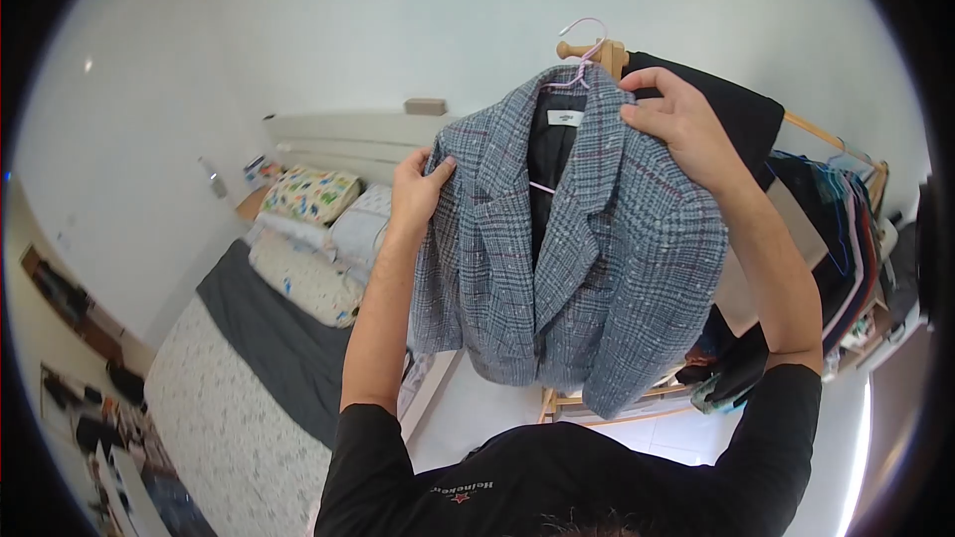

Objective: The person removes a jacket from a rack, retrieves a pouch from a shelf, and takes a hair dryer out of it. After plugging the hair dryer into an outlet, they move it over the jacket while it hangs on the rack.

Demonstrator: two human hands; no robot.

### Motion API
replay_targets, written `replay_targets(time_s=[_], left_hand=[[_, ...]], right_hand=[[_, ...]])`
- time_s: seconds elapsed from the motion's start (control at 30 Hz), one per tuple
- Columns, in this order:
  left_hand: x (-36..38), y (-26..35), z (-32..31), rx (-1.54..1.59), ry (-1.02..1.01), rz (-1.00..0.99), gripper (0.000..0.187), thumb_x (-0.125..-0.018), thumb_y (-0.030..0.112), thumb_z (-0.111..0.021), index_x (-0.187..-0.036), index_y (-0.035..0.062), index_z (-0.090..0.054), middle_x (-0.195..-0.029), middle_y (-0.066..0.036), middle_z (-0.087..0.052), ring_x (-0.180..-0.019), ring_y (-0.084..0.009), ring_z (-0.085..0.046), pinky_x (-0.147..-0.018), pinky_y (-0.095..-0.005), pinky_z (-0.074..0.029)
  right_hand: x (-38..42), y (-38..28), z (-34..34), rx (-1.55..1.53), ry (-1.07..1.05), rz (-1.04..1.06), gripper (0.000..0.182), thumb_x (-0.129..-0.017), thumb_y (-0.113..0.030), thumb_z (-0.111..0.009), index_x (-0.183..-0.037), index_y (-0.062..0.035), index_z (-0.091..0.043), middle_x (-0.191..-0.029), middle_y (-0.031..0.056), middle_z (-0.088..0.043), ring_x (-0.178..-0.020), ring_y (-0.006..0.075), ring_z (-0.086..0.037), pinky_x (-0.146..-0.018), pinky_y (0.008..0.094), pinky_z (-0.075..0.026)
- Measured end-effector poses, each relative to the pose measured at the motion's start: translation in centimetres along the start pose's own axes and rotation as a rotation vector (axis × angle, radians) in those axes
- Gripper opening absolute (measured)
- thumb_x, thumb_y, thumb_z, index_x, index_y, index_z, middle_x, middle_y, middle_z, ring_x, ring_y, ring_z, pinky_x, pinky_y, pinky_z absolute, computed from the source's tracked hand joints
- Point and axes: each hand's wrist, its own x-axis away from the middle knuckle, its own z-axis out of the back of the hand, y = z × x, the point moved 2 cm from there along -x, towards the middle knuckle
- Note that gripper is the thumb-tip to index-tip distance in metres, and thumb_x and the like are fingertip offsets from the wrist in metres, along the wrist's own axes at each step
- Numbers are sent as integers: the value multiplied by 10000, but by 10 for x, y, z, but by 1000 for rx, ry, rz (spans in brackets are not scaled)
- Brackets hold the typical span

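Note:
A grey-blue checked tweed jacket (652, 268) hangs in front of me on a pink wire hanger (585, 65), whose hook rises free above the collar. The jacket's front parts slightly, showing a dark lining and a white label (565, 118). At the jacket's left shoulder edge, my left hand (416, 189) is closed on the cloth, thumb in front and fingers mostly behind. My right hand (681, 124) pinches the other shoulder near the collar between thumb and fingers. Both arms are raised and bent.
Behind the jacket stands a wooden clothes rack (808, 127) with black cloth (741, 104) and several hung garments (856, 229). To the left is a bed (214, 398) with a dark grey blanket (274, 338) and pillows (310, 195). A small box (426, 106) sits on the headboard.

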Motion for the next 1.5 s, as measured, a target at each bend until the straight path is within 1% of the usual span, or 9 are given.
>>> replay_targets(time_s=[0.33, 0.53, 0.7, 0.87, 1.03, 1.07, 1.13, 1.27, 1.5], left_hand=[[-34, -103, -27, -5, -275, 76, 210, -917, 103, -682, -1062, -47, -660, -920, -66, -702, -828, -126, -628, -774, -281, -494], [-16, -248, 4, -171, -471, 181, 186, -942, 86, -651, -1073, -45, -662, -966, -57, -708, -860, -106, -613, -791, -254, -478], [49, -299, 39, -420, -454, 169, 304, -874, 160, -735, -713, 17, -520, -668, 2, -523, -637, -116, -428, -588, -304, -389], [101, -407, 90, -279, -335, 245, 215, -882, 161, -730, -770, 36, -596, -689, 25, -543, -612, -93, -466, -576, -270, -397], [177, -463, 127, -115, 3, 679, 164, -911, 138, -644, -763, 72, -619, -719, -19, -610, -576, -132, -558, -523, -273, -450], [195, -499, 159, -318, -364, 763, 190, -956, 202, -572, -804, 88, -585, -701, -34, -606, -501, -143, -533, -464, -308, -454], [270, -476, 148, -183, -38, 1174, 171, -954, 238, -559, -865, 94, -530, -702, -43, -601, -507, -173, -550, -443, -354, -458], [386, -466, 113, -566, -439, 1425, 195, -917, 289, -607, -1029, 130, -610, -748, -85, -588, -652, -247, -607, -526, -414, -509], [498, -426, -131, -709, -1689, 886, 258, -889, 311, -636, -983, 71, -646, -836, -124, -650, -728, -263, -643, -583, -428, -515]], right_hand=[[55, 17, -29, 177, 186, -112, 357, -923, -35, -620, -1252, -41, -480, -724, -40, -512, -644, 23, -415, -559, 205, -319], [135, 21, -38, 283, 433, -203, 521, -876, -130, -721, -1335, -19, -501, -1027, 72, -652, -913, 139, -619, -821, 287, -499], [248, 100, -95, 365, 856, -484, 431, -839, -174, -739, -1204, 17, -609, -1043, 114, -713, -960, 196, -664, -893, 335, -498], [341, 156, -151, 304, 635, -739, 334, -880, -248, -708, -1075, 14, -641, -907, 191, -719, -825, 328, -709, -747, 400, -538], [449, 194, -155, 510, 92, -920, 291, -919, -303, -621, -1089, -68, -652, -1050, 136, -677, -998, 323, -654, -859, 432, -515], [486, 209, -152, 485, 52, -915, 279, -918, -292, -625, -1097, -81, -662, -1074, 116, -680, -983, 316, -660, -852, 419, -523], [551, 222, -134, 524, -59, -1104, 277, -938, -252, -551, -1146, -112, -668, -1152, 93, -673, -1039, 311, -647, -908, 423, -514], [679, 205, -81, 600, 23, -1328, 357, -945, -210, -445, -1212, -157, -676, -1208, 112, -665, -1130, 307, -611, -986, 428, -485], [840, 168, 3, 490, 339, -1470, 306, -920, -252, -474, -1053, -131, -722, -1135, 106, -692, -1027, 317, -652, -907, 427, -520]])
